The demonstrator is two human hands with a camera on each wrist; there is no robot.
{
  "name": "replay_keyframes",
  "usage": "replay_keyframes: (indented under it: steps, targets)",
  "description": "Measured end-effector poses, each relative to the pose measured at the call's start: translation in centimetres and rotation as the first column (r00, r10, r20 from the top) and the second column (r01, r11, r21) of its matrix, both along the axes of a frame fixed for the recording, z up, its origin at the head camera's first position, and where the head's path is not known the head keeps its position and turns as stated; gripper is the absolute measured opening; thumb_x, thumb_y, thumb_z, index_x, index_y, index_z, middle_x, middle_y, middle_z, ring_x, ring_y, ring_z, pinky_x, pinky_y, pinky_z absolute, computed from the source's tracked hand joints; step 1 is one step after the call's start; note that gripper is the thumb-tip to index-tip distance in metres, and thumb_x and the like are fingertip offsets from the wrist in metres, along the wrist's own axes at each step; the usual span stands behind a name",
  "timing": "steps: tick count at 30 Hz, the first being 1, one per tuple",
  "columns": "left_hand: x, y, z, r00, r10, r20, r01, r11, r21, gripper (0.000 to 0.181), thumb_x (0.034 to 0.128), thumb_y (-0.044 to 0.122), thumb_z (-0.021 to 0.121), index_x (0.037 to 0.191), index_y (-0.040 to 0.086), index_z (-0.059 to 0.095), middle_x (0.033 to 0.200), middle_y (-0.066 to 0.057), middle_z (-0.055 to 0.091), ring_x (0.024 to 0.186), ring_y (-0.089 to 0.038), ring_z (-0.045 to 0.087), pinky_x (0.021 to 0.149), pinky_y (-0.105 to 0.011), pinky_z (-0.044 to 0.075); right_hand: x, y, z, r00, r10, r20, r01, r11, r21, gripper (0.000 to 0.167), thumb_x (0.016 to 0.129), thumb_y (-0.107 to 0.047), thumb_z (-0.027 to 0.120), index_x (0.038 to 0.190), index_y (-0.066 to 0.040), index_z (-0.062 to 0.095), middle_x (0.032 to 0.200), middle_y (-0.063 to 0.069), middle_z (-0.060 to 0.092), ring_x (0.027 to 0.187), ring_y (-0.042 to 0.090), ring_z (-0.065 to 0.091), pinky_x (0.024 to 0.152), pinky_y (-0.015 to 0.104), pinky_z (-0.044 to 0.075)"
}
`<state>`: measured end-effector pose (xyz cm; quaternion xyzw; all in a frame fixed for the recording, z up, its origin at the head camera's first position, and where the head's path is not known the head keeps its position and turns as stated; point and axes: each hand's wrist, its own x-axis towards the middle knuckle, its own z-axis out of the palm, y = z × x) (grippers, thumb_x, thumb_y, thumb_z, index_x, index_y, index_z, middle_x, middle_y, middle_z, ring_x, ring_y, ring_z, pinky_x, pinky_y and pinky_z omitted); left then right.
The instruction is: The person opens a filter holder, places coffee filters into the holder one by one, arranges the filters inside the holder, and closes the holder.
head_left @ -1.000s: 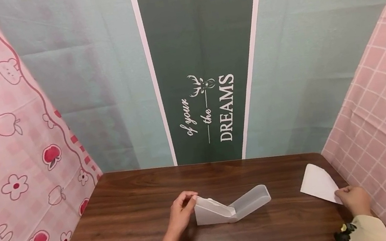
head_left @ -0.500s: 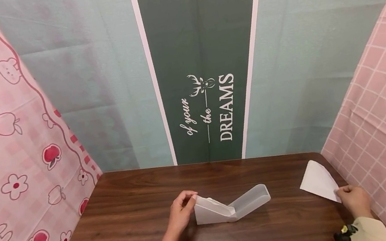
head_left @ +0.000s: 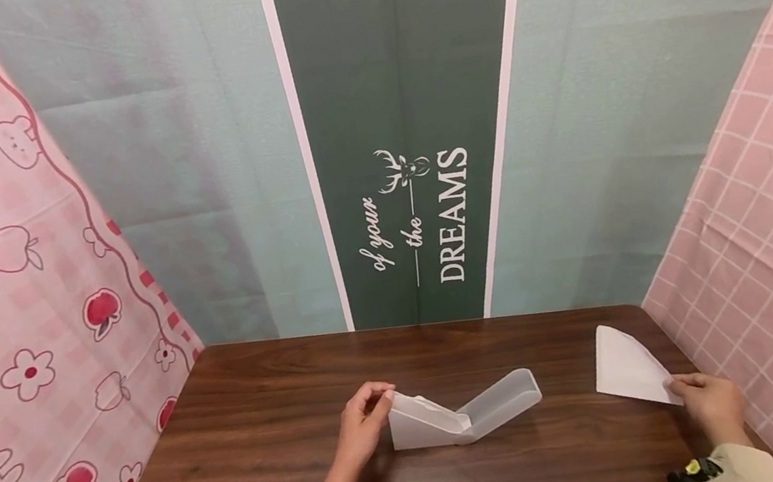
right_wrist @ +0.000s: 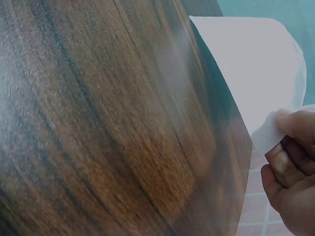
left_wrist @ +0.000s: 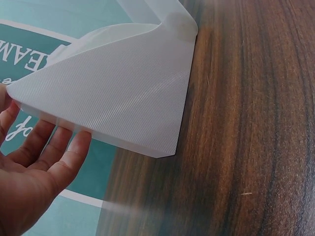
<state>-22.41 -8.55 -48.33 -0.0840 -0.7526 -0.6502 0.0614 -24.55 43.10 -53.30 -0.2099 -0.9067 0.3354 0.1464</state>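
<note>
A whitish, translucent filter case (head_left: 423,424) stands on the table with its hinged lid (head_left: 505,402) swung out to the right. White paper filters (head_left: 432,410) show along its open top. My left hand (head_left: 364,426) grips the case by its upper left corner; in the left wrist view the fingers (left_wrist: 71,155) lie along the case's (left_wrist: 113,93) edge, the thumb at the corner. Off to the right, my right hand (head_left: 711,400) pinches one cone-shaped white coffee filter (head_left: 628,368) at its narrow end. The right wrist view shows thumb and fingers holding that filter (right_wrist: 256,64) beyond the table edge.
The brown wood-grain table (head_left: 268,403) has its back edge against a green and grey-blue curtain (head_left: 395,105) with printed words. A pink patterned cloth (head_left: 22,290) hangs at left, a pink checked cloth (head_left: 769,214) at right.
The coffee filter in my right hand rises a little, then tilts and swings slightly left. My left hand and the case stay where they were.
</note>
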Motion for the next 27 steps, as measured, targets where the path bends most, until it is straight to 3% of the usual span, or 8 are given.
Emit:
replay_keyframes:
  steps: [6,14,19,22,27]
  targets:
    - [0.0,0.0,0.0,1.0,-0.001,-0.002,0.001,1.0,0.006,0.013,0.0927,0.009,0.057,0.101,0.002,0.064,0.094,-0.016,0.062,0.081,-0.019,0.057,0.069,-0.045,0.053,0.4,-0.3,0.3,1.0,0.012,-0.01,-0.012,0.999,0.032,0.026,0.086,-0.018,0.064,0.092,0.007,0.068,0.086,0.023,0.066,0.092,0.043,0.055,0.071,0.039,0.043]
    - [0.0,0.0,0.0,1.0,0.009,-0.002,-0.009,1.0,-0.012,0.013,0.0924,0.009,0.057,0.101,0.002,0.064,0.092,-0.012,0.062,0.078,-0.017,0.056,0.067,-0.038,0.053,1.0,-0.6,1.0,0.998,-0.022,-0.056,0.025,0.998,0.058,0.026,0.086,-0.02,0.066,0.091,0.004,0.069,0.068,0.009,0.066,0.065,0.013,0.053,0.06,0.026,0.038]
    - [0.0,0.0,0.1,1.0,0.011,0.002,-0.011,1.0,-0.017,0.012,0.0926,0.009,0.057,0.101,0.003,0.064,0.092,-0.012,0.062,0.078,-0.016,0.056,0.067,-0.039,0.053,1.2,-1.0,1.5,0.994,-0.055,-0.098,0.06,0.997,0.054,0.027,0.086,-0.025,0.067,0.088,0.002,0.072,0.07,0.012,0.067,0.059,0.004,0.049,0.058,0.025,0.038]
    - [0.0,0.0,0.1,1.0,0.012,0.001,-0.012,1.0,-0.022,0.012,0.0927,0.009,0.057,0.101,0.003,0.064,0.093,-0.012,0.062,0.079,-0.016,0.056,0.066,-0.036,0.053,1.3,-1.3,1.7,0.992,-0.063,-0.111,0.069,0.996,0.048,0.028,0.086,-0.027,0.066,0.087,0.001,0.072,0.08,0.018,0.067,0.065,0.016,0.056,0.059,0.026,0.038]
    - [0.0,0.0,0.0,1.0,0.011,-0.007,-0.011,1.0,-0.023,0.012,0.0927,0.009,0.057,0.101,0.003,0.064,0.093,-0.012,0.062,0.079,-0.016,0.056,0.064,-0.029,0.051,1.4,-1.4,1.9,0.992,-0.052,-0.111,0.059,0.997,0.055,0.028,0.086,-0.027,0.065,0.087,0.0,0.072,0.094,0.024,0.065,0.091,0.041,0.057,0.063,0.031,0.039]
